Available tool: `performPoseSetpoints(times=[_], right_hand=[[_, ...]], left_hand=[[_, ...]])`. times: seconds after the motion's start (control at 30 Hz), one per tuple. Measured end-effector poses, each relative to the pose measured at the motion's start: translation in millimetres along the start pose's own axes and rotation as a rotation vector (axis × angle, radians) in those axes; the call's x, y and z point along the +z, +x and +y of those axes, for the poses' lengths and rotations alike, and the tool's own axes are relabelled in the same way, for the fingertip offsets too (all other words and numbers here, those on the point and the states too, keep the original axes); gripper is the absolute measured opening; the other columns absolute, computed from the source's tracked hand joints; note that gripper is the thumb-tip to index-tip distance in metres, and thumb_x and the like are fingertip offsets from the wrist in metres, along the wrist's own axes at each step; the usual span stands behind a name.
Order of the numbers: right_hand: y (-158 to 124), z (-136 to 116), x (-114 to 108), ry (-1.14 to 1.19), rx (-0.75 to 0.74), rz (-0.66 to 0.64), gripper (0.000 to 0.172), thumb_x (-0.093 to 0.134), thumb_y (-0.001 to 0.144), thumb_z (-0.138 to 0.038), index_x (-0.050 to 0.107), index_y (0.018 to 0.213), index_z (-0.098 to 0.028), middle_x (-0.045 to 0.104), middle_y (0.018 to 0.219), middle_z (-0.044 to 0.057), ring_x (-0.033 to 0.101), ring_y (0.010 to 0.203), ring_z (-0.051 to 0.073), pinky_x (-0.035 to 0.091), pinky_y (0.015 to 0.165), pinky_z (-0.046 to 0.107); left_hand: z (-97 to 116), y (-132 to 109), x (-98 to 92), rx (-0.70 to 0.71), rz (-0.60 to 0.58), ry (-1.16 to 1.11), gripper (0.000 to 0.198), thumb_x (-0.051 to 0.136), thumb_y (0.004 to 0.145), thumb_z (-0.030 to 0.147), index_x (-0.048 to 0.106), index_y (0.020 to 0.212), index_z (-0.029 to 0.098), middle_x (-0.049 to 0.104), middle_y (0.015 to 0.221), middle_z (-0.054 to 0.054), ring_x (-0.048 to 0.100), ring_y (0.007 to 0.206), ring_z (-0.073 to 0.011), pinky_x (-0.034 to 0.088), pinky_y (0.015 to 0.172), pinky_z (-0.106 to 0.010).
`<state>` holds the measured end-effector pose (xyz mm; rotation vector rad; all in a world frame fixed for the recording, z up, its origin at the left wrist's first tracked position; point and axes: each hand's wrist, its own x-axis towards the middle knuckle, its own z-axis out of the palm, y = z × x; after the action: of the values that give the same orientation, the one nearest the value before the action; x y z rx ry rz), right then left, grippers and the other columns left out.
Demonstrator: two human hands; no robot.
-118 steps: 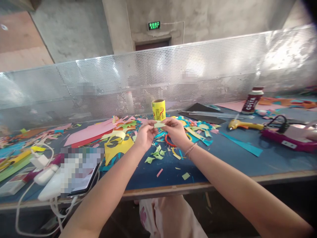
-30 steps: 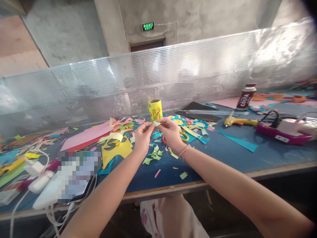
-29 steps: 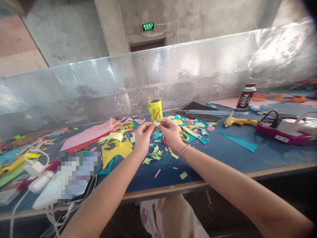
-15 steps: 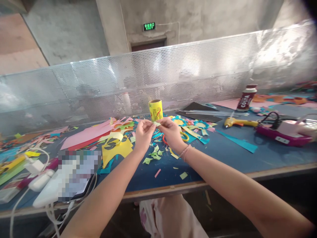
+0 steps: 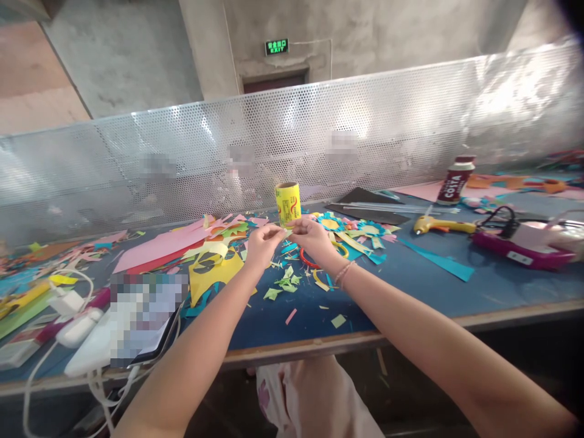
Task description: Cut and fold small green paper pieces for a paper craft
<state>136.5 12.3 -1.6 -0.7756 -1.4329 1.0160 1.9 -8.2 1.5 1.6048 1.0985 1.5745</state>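
Note:
My left hand (image 5: 265,242) and my right hand (image 5: 312,236) meet at the fingertips over the middle of the table, both pinching a small light green paper piece (image 5: 287,232). Just behind them stands a yellow cardboard tube (image 5: 288,204), upright, its top open. Several green paper scraps (image 5: 286,281) lie in front of my hands. Partly under my right hand are scissors with red and yellow handles (image 5: 310,258). Cut yellow paper (image 5: 216,277) rests left of my left hand.
Phones or tablets (image 5: 150,328) with white cables sit at the front left. To the right are a yellow glue gun (image 5: 444,225), a magenta power strip (image 5: 520,249) and a brown bottle (image 5: 456,180). A perforated metal screen (image 5: 283,140) stands behind the table.
Both hands have shifted very slightly, and less of the green piece shows between the fingertips. The tube and the things on the table have stayed where they were.

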Motion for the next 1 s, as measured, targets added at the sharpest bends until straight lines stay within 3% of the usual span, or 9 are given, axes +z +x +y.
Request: performPoseSetpoints(times=[0.13,0.3,0.5,0.63,1.0], right_hand=[[3.1,6.0,-5.0,-0.014,0.020,-0.093,0.028,0.071,0.054,-0.020,0.064,0.080,-0.014,0.062,0.059,-0.002,0.056,0.055,0.010,0.044,0.054,0.023],[2.2,7.2,-6.7,0.016,0.015,-0.152,0.029,0.069,0.058,-0.019,0.065,0.086,-0.015,0.066,0.065,0.000,0.059,0.059,0.010,0.045,0.054,0.022],[-2.5,0.5,-5.1,0.059,0.000,-0.170,0.020,0.062,0.069,-0.024,0.066,0.087,-0.018,0.068,0.075,0.003,0.062,0.069,0.012,0.046,0.056,0.021],[-1.8,2.4,-4.3,0.047,-0.015,-0.162,0.021,0.065,0.067,-0.028,0.066,0.086,-0.017,0.068,0.073,0.002,0.061,0.066,0.012,0.047,0.057,0.022],[-2.6,0.9,-3.8,0.038,-0.027,-0.122,0.018,0.064,0.067,-0.029,0.067,0.081,-0.018,0.066,0.069,0.002,0.058,0.061,0.011,0.046,0.057,0.023]], left_hand=[[-3.0,3.0,-2.1,-0.047,-0.047,0.005,0.018,0.067,0.062,0.035,0.065,0.063,0.018,0.061,0.061,-0.002,0.055,0.059,-0.0137,0.044,0.060,-0.027],[-3.4,2.7,-2.5,-0.070,-0.023,-0.039,0.020,0.068,0.061,0.037,0.065,0.063,0.017,0.060,0.058,-0.001,0.054,0.056,-0.0120,0.046,0.061,-0.028],[-1.5,0.5,-0.7,-0.218,0.042,-0.306,0.022,0.073,0.055,0.032,0.064,0.065,0.016,0.062,0.063,-0.001,0.057,0.061,-0.0119,0.048,0.064,-0.028],[-0.2,-2.4,1.7,-0.329,0.043,-0.449,0.023,0.076,0.052,0.029,0.064,0.065,0.015,0.063,0.064,-0.002,0.059,0.064,-0.0123,0.048,0.066,-0.026],[-3.3,-2.0,3.4,-0.361,0.009,-0.534,0.021,0.075,0.056,0.026,0.061,0.067,0.014,0.062,0.063,-0.001,0.059,0.062,-0.0107,0.047,0.066,-0.026]])
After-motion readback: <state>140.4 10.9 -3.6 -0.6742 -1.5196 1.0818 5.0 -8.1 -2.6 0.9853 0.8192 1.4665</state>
